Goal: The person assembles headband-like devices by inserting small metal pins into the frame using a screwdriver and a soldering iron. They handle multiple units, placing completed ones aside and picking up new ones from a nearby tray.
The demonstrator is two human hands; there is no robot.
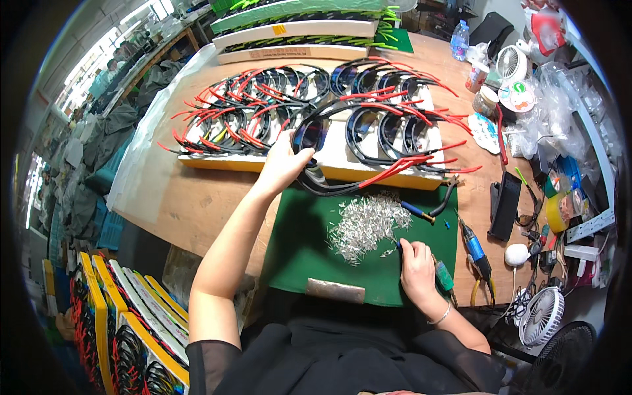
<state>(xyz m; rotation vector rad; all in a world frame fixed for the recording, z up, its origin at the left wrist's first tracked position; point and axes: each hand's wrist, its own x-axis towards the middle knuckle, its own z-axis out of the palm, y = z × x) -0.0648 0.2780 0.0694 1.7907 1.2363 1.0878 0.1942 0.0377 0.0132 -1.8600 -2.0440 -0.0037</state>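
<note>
My left hand [284, 163] is closed around a looped bundle of black cables with red ends [342, 187], lifted at the front of a white foam tray [336, 168]. The loop arches over the tray, and its red ends point right. On the green mat [296, 230] lies a heap of small silvery pieces [365, 227]. At the heap's right edge, my right hand [418, 266] pinches a thin tool with a dark blue part [399, 245]; its kind is mostly hidden by the fingers. A green-handled tool [444, 276] lies beside that hand.
Coiled black and red cables [247, 112] fill the tray. Right of the mat lie a blue-and-black tool [475, 250], a black stand [505, 205] and a small white fan [542, 316]. Stacked trays [296, 39] stand behind; more trays [135, 322] sit lower left.
</note>
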